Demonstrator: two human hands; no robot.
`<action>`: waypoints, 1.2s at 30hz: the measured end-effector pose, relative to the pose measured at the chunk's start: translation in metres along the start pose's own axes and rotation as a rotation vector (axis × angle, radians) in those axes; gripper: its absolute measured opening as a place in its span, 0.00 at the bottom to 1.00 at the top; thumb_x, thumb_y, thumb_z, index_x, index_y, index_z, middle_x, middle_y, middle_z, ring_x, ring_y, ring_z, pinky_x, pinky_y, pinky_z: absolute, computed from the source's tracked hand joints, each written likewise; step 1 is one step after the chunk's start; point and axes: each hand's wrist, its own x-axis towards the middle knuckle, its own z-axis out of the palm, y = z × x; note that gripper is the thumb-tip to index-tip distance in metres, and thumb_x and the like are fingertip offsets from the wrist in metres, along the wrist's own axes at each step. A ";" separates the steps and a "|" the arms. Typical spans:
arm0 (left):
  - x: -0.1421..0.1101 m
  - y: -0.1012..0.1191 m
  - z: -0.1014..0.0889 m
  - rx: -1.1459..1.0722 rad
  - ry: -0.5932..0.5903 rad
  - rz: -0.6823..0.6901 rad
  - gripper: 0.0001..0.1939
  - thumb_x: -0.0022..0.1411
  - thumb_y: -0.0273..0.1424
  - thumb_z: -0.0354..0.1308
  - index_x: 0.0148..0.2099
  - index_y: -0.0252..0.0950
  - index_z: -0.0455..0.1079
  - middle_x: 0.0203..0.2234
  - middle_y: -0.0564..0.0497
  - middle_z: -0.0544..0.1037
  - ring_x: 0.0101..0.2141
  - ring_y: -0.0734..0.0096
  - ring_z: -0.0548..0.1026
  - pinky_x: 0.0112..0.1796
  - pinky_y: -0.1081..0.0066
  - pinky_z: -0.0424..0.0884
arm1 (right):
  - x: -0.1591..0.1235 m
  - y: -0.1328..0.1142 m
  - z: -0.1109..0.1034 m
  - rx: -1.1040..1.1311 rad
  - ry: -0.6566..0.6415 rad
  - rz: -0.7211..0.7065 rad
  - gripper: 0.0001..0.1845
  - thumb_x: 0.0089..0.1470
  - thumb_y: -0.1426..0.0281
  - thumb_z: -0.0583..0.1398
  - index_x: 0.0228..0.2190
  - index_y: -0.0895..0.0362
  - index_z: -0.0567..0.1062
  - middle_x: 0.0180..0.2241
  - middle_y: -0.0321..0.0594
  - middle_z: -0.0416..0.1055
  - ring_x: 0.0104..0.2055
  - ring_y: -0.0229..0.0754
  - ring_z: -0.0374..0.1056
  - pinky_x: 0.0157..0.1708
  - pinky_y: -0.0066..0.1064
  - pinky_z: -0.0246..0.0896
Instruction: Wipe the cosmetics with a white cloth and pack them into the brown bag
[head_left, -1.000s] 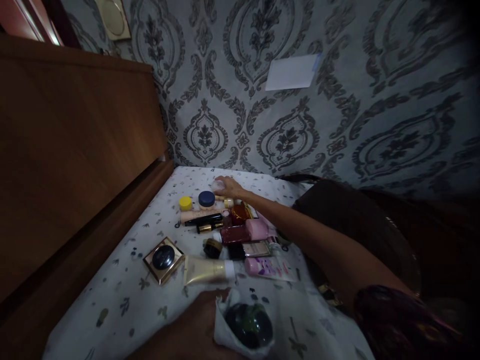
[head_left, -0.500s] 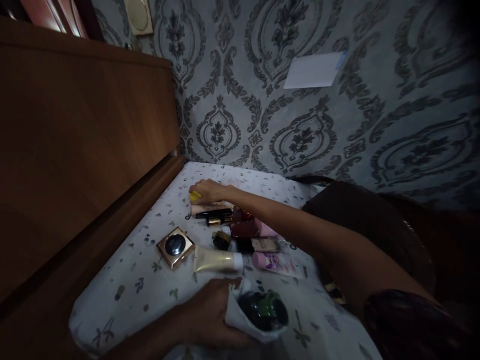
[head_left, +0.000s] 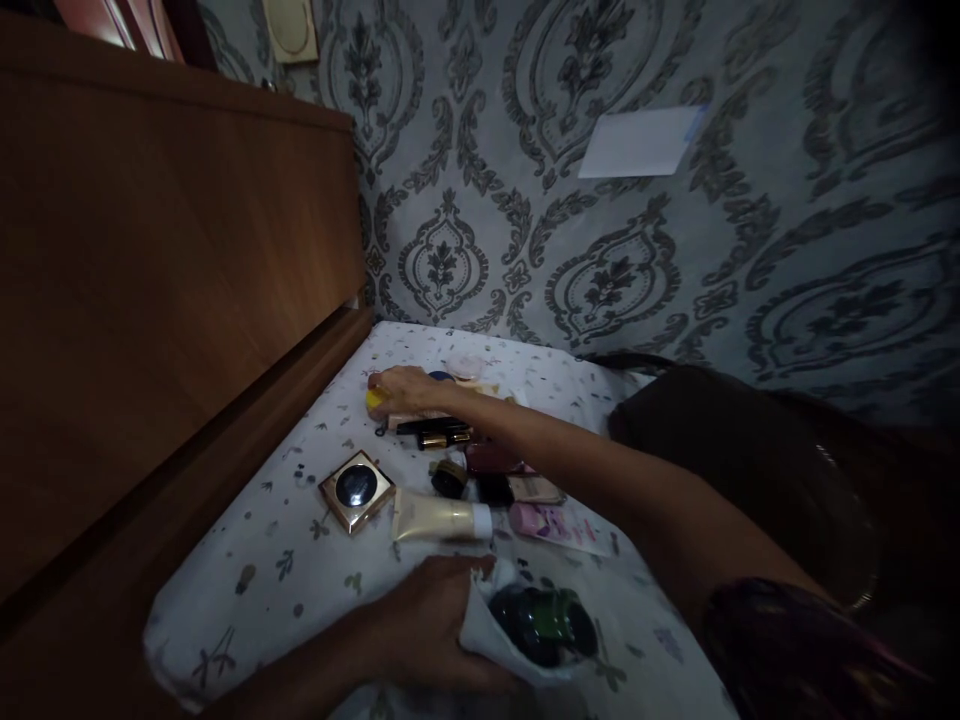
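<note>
My left hand (head_left: pixel 442 625) is wrapped round a white pouch (head_left: pixel 487 635) near the front of the table; dark and green glossy items (head_left: pixel 546 622) show in its mouth. At the far side, my right hand (head_left: pixel 409 388) has its fingers closed on a small yellow item (head_left: pixel 375 400), partly hidden, its kind unclear. Just below that hand lie a black pen-like tube (head_left: pixel 429 427) and a black-and-gold tube (head_left: pixel 444 440). Between the hands are a gold tube with a white cap (head_left: pixel 441 518), a small dark jar (head_left: pixel 448 478) and a pink-capped tube (head_left: pixel 555 525).
A gold square compact (head_left: pixel 356 490) sits left of the tubes. A dark red bottle (head_left: pixel 491 459) and a beige bottle (head_left: pixel 536 489) lie under my right forearm. Wooden furniture (head_left: pixel 187 230) borders the left, a patterned wall (head_left: pixel 600 260) the back, a dark chair (head_left: pixel 697 440) the right.
My right hand has shifted slightly left with the yellow item. A pale round item and a blue one now show behind it. My left hand still grips the pouch.
</note>
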 end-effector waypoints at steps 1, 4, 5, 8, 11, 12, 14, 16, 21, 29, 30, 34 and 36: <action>0.000 0.000 0.000 -0.004 -0.001 -0.009 0.18 0.49 0.39 0.68 0.45 0.50 0.76 0.47 0.50 0.81 0.44 0.51 0.79 0.48 0.59 0.72 | 0.001 0.004 -0.003 0.009 0.013 0.006 0.31 0.51 0.53 0.67 0.53 0.52 0.74 0.48 0.43 0.77 0.49 0.49 0.73 0.43 0.31 0.65; 0.000 -0.002 0.001 0.004 -0.022 -0.036 0.17 0.49 0.42 0.69 0.43 0.50 0.76 0.46 0.51 0.81 0.44 0.51 0.79 0.48 0.60 0.72 | 0.001 0.034 -0.014 0.017 0.113 0.121 0.27 0.62 0.53 0.59 0.58 0.52 0.70 0.54 0.44 0.73 0.55 0.47 0.70 0.52 0.32 0.63; 0.000 -0.002 0.001 0.009 -0.027 -0.037 0.17 0.49 0.42 0.69 0.43 0.51 0.76 0.46 0.52 0.81 0.45 0.51 0.79 0.47 0.60 0.72 | -0.001 0.049 -0.017 0.007 0.160 0.197 0.26 0.65 0.56 0.56 0.60 0.54 0.68 0.58 0.47 0.70 0.58 0.48 0.67 0.55 0.35 0.61; 0.000 -0.005 0.002 0.012 -0.017 -0.028 0.17 0.48 0.43 0.70 0.42 0.51 0.75 0.45 0.51 0.81 0.45 0.51 0.79 0.47 0.59 0.73 | -0.008 0.094 -0.014 -0.020 0.222 0.450 0.30 0.62 0.59 0.59 0.61 0.59 0.65 0.61 0.58 0.65 0.62 0.58 0.62 0.57 0.46 0.60; 0.001 -0.004 0.002 0.000 -0.015 -0.035 0.18 0.48 0.43 0.70 0.43 0.51 0.76 0.44 0.51 0.81 0.44 0.52 0.80 0.47 0.59 0.73 | -0.016 0.125 0.001 -0.003 0.187 0.582 0.33 0.56 0.57 0.65 0.59 0.59 0.69 0.56 0.58 0.70 0.56 0.59 0.69 0.51 0.44 0.66; 0.001 -0.003 0.002 -0.009 -0.020 -0.041 0.19 0.48 0.43 0.70 0.44 0.52 0.76 0.45 0.51 0.81 0.44 0.52 0.80 0.47 0.60 0.73 | -0.017 0.131 0.006 0.006 0.182 0.591 0.34 0.55 0.56 0.65 0.59 0.59 0.69 0.55 0.57 0.71 0.55 0.58 0.70 0.50 0.42 0.66; 0.002 0.000 0.001 -0.019 -0.028 -0.036 0.21 0.48 0.43 0.71 0.47 0.53 0.76 0.47 0.52 0.81 0.44 0.53 0.80 0.47 0.61 0.73 | -0.016 0.136 0.014 0.024 0.185 0.570 0.35 0.56 0.55 0.65 0.60 0.59 0.69 0.55 0.56 0.71 0.55 0.56 0.70 0.50 0.38 0.66; 0.001 0.004 -0.001 -0.008 -0.035 -0.024 0.22 0.50 0.42 0.70 0.49 0.52 0.76 0.49 0.53 0.81 0.45 0.55 0.79 0.49 0.63 0.72 | -0.014 0.137 0.017 0.042 0.191 0.517 0.35 0.57 0.54 0.64 0.60 0.59 0.68 0.56 0.54 0.71 0.58 0.54 0.69 0.52 0.34 0.64; -0.002 0.013 -0.004 0.045 -0.036 -0.022 0.19 0.55 0.40 0.67 0.50 0.46 0.76 0.49 0.54 0.80 0.46 0.60 0.78 0.49 0.69 0.70 | -0.018 0.135 0.014 0.061 0.204 0.423 0.33 0.63 0.55 0.57 0.62 0.61 0.66 0.55 0.52 0.73 0.57 0.51 0.68 0.51 0.33 0.64; -0.003 0.014 -0.005 0.093 -0.047 -0.023 0.21 0.55 0.41 0.67 0.51 0.44 0.74 0.49 0.53 0.79 0.48 0.60 0.77 0.51 0.69 0.68 | -0.064 0.118 0.012 -0.055 0.215 0.244 0.26 0.53 0.61 0.66 0.52 0.56 0.77 0.57 0.51 0.68 0.59 0.57 0.61 0.54 0.41 0.57; -0.003 0.014 -0.005 0.098 -0.054 -0.030 0.21 0.55 0.41 0.67 0.51 0.44 0.74 0.48 0.53 0.79 0.47 0.60 0.77 0.51 0.69 0.68 | -0.066 0.115 0.012 -0.064 0.188 0.218 0.25 0.51 0.61 0.68 0.50 0.56 0.78 0.55 0.50 0.69 0.57 0.57 0.62 0.52 0.40 0.58; -0.003 0.014 -0.003 0.118 -0.056 -0.025 0.20 0.56 0.42 0.66 0.49 0.43 0.74 0.47 0.51 0.79 0.47 0.59 0.77 0.50 0.69 0.68 | -0.064 0.103 0.013 -0.091 0.112 0.153 0.18 0.51 0.60 0.69 0.42 0.58 0.81 0.51 0.50 0.71 0.53 0.54 0.64 0.48 0.36 0.58; -0.003 0.013 -0.002 0.115 -0.048 -0.012 0.18 0.56 0.41 0.66 0.48 0.43 0.74 0.47 0.52 0.79 0.46 0.60 0.77 0.49 0.70 0.69 | -0.060 0.097 0.012 -0.098 0.094 0.128 0.17 0.54 0.59 0.67 0.41 0.57 0.82 0.50 0.49 0.71 0.53 0.51 0.64 0.50 0.34 0.57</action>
